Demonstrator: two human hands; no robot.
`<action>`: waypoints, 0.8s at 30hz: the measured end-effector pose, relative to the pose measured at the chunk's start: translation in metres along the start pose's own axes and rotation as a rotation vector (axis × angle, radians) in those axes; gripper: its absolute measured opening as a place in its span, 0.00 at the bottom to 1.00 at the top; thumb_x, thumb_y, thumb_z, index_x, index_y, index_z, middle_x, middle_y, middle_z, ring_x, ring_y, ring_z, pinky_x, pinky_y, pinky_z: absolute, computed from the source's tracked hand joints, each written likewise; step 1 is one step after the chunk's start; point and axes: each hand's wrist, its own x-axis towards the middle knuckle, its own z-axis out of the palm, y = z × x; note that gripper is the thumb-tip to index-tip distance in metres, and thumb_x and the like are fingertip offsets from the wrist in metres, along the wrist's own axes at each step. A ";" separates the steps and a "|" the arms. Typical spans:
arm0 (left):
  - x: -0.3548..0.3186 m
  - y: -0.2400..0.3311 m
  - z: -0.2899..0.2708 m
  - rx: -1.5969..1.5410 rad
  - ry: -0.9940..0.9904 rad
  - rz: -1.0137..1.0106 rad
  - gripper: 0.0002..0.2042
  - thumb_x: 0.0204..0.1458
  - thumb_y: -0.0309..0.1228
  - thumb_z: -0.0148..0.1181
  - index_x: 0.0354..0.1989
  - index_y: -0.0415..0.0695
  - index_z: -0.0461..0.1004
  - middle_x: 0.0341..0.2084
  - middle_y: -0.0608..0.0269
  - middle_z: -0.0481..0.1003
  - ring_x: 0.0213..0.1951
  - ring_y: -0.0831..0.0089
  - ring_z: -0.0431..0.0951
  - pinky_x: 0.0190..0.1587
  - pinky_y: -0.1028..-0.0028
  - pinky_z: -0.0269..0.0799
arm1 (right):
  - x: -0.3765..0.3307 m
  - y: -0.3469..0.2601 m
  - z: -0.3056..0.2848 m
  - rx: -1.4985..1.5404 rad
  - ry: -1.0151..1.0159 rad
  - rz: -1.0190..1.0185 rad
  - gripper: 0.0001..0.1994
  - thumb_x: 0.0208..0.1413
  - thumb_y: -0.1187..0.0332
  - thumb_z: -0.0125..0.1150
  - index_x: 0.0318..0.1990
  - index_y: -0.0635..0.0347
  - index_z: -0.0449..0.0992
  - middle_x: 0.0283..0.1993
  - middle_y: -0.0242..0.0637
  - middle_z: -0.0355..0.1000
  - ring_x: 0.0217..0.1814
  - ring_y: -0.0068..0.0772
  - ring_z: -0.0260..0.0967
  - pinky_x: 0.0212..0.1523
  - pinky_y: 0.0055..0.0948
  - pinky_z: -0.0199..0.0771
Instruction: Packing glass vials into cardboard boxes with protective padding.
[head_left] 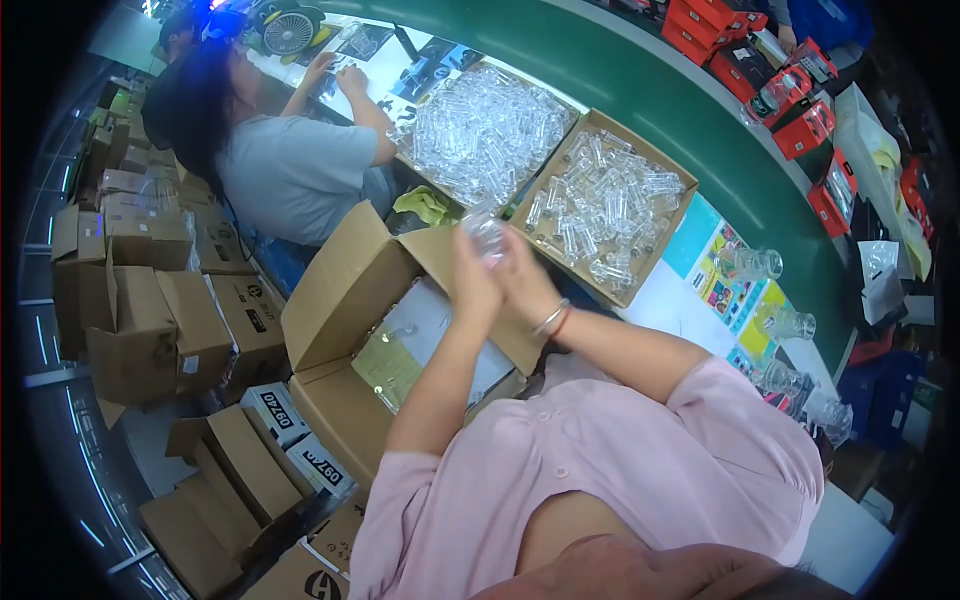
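Note:
In front of my chest, both hands are raised and wrapped around a clear, round vessel (485,235), blurred by motion. My left hand (472,278) grips it from the left side, while my right hand (527,278), with bracelets at its wrist, closes on it from the right. Beneath my hands is an open cardboard box (340,300). Inside it lie a yellowish sheet and a whitish sheet or bag. Just beyond my right hand stands a shallow carton (664,225) of clear tube-like pieces.
A larger heap of clear tubes (490,130) fills another tray on the table. At the left a co-worker in grey (295,175) handles something small. Clear flared vessels (790,323) lie at the right table edge. Stacked cartons (140,320) line the left; red boxes (805,128) lie beyond the green edge.

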 end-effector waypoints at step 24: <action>-0.170 -0.202 -0.189 0.733 0.216 -1.191 0.41 0.42 0.40 0.61 0.61 0.45 0.43 0.58 0.51 0.48 0.59 0.52 0.49 0.59 0.60 0.49 | -0.016 -0.075 0.065 -0.435 -0.868 -0.408 0.20 0.45 0.76 0.54 0.49 0.56 0.65 0.58 0.44 0.56 0.57 0.44 0.58 0.57 0.39 0.57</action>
